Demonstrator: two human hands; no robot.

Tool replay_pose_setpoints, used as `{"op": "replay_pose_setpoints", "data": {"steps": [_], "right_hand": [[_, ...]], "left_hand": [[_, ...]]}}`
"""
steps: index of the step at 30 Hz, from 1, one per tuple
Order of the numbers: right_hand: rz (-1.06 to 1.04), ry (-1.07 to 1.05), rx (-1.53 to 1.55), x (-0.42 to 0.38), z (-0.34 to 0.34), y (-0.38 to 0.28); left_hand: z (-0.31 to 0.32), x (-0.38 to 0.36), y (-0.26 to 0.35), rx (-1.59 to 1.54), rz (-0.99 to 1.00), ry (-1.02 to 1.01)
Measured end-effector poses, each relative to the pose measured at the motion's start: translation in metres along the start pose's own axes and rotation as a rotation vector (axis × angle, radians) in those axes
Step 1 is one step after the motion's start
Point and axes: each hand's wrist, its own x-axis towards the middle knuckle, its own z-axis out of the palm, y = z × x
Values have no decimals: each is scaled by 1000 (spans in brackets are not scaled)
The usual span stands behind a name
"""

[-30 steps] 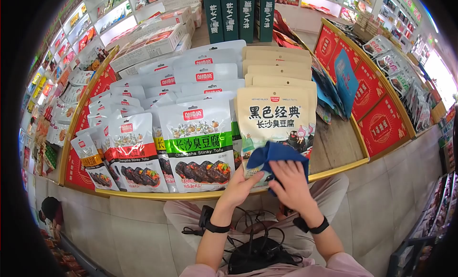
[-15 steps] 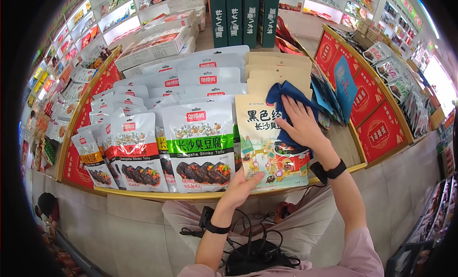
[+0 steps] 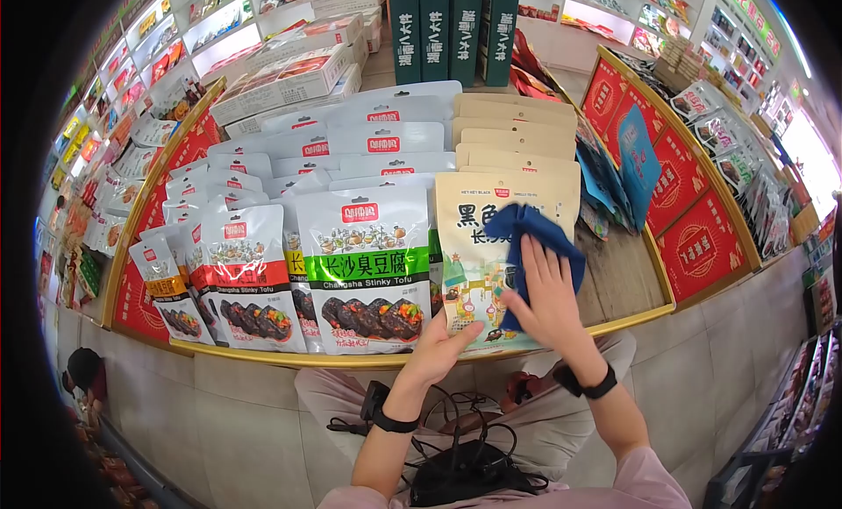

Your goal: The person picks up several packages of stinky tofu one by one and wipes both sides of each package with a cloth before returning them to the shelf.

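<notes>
A beige food bag (image 3: 548, 191) with black lettering and a colourful printed picture stands at the front of the display. My left hand (image 3: 441, 348) grips its lower left corner, thumb on the front and the other fingers mostly hidden. Against the bag's face, my right hand (image 3: 545, 300) holds a dark blue cloth (image 3: 537, 226), its fingers stretched over the fabric. The cloth covers part of the lettering and picture. Just left of the bag stands a silver stinky tofu bag (image 3: 367, 272) with a green band.
More beige bags (image 3: 516, 110) stand in a row behind. To the left are a red-banded silver bag (image 3: 246, 277) and several others. A gold-edged ledge (image 3: 289, 361) borders the display. White boxes (image 3: 285, 84), dark green boxes (image 3: 434, 35) and blue packets (image 3: 638, 167) sit farther back.
My right hand and the blue cloth have moved down the front of the beige bag, uncovering its upper right part. My left hand keeps its hold at the lower left corner.
</notes>
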Motion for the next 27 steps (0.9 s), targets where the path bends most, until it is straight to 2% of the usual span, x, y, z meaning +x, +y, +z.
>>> {"op": "replay_pose_setpoints", "data": {"steps": [3, 5, 6, 9, 11, 12, 15, 17, 19, 20, 21, 23, 27], "right_hand": [[-22, -131, 72, -34, -1, -24], [-69, -211, 114, -55, -1, -40], [-131, -255, 128, -63, 2, -46], [-231, -319, 144, -58, -5, -60], [-294, -361, 208, -40, -12, -54], [-381, -296, 161, -28, -15, -51], [-463, -249, 105, 9, -19, -41], [-488, -237, 87, 33, -20, -38], [-469, -162, 29, 55, -14, -29], [-456, -127, 22, 65, -11, -23], [-425, -91, 17, 73, -12, -20], [-380, -20, 18, 87, -6, -13], [-274, -16, 9, 87, -2, -22]], "left_hand": [[1, 0, 0, -23, 28, -37], [-10, 3, -14, 150, -37, 55], [-10, 0, -16, 97, 3, 42], [-11, -2, -10, 95, 28, 53], [-13, 1, -10, 180, -49, 86], [-4, -3, 8, 153, -131, 88], [-8, 3, -17, 40, -45, 130], [-5, 2, -5, 88, -58, 70], [-13, 7, -14, 132, 52, -22], [-6, 4, -6, 81, 18, 5], [-9, 8, -14, 70, 66, -15], [-7, 6, -7, -135, 1, -118], [4, -2, 17, -99, -130, -69]]}}
